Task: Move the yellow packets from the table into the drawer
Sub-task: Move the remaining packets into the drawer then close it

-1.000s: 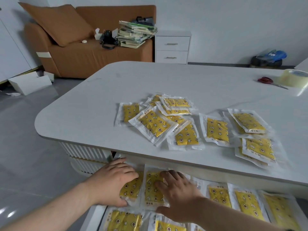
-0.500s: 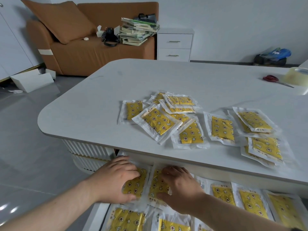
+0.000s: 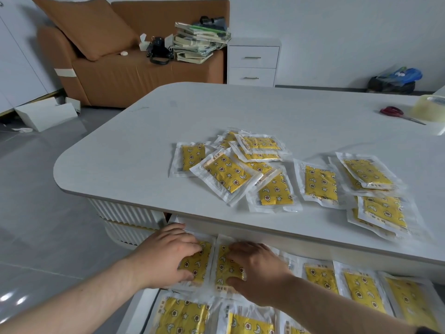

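Hands both sit low in the open drawer [image 3: 136,307], under the table edge. L hand [image 3: 163,257] lies on one yellow pkt [image 3: 196,263], fingers lightly bent over its far end, thumb at the near edge. R hand [image 3: 258,276] does the same on a second pkt [image 3: 225,267] just beside it. Neither lifts anything. It reads as loose hands pressing pkts flat, not a grip, tho the palms hide part of the contact.

Task approx half done, by my guess. A row of pkts [image 3: 321,277] lines the drawer to the right and front pkts [image 3: 183,319] lie nearer the camera. Plenty are left on the table [image 3: 144,145]: an overlapping heap [image 3: 226,175] and a right-side group [image 3: 368,174].

Risks: the film wrappers look slick, so pkts prob. slide over each other when the hands pull out. Overlapped rows could ride up and catch the table's underside if the drawer gets shut. The right-side group sits close to the front edge and a hasty sweep could knock some to the floor.

Surface: pale matte top w/ a rounded corner. Red-handled scissors [image 3: 391,111] and a tape roll [image 3: 428,107] sit far right, well apart from the pkts. Room: grey tile floor, brown sofa [image 3: 144,75] w/ a cushion [image 3: 89,27] and a book stack [image 3: 195,44], a white cabinet [image 3: 252,61], and a dark bag [image 3: 390,84] by the wall.
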Tool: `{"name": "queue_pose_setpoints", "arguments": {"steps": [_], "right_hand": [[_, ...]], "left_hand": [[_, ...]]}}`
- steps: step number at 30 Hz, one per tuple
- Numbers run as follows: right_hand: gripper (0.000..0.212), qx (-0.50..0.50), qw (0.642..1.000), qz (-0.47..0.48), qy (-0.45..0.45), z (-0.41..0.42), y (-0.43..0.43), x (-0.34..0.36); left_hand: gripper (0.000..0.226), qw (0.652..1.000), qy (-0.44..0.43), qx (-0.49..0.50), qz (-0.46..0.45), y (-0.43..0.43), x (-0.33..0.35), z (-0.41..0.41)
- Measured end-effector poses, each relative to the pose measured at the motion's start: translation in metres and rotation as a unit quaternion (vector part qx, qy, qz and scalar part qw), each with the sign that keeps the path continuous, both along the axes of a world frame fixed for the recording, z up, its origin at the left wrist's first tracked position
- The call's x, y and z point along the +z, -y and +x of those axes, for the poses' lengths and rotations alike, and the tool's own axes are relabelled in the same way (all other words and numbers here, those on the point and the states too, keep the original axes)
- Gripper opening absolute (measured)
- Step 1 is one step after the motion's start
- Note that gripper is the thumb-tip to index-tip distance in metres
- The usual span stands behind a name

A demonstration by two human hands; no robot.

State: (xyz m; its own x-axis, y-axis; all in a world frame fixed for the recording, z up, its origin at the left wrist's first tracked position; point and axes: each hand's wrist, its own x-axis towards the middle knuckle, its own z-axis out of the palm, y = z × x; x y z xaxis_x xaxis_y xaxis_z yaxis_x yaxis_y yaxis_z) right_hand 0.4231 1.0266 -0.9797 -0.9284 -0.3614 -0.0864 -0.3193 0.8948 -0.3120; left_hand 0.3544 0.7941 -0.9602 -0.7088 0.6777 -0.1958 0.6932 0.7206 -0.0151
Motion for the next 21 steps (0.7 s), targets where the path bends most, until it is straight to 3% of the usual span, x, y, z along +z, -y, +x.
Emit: {"name": "queue_pose_setpoints", "arguments": {"steps": [7, 10, 14, 21], "right_hand": [[0.057, 0.005, 1.000, 0.011, -0.021, -0.0033, -0.0009, -0.0033], [0.048, -0.015, 0.998, -0.026, -0.062, -0.0030, -0.0006, -0.0025], [0.042, -0.046, 0.996, -0.057, -0.042, -0.0037, 0.0008, -0.0003], [0.042, -0.043, 0.999, -0.020, -0.022, -0.0030, 0.0028, -0.0049]], "left_hand": [[0.067, 1.000, 0.003, 0.001, 0.018, -0.0004, -0.0001, 0.0006], [0.065, 0.999, 0.003, -0.005, 0.045, 0.0029, -0.0007, -0.0015], [0.065, 0.997, 0.006, -0.004, 0.072, 0.0047, -0.0030, -0.0025], [0.060, 0.998, 0.007, -0.009, 0.066, 0.0046, -0.0048, -0.0030]]}}
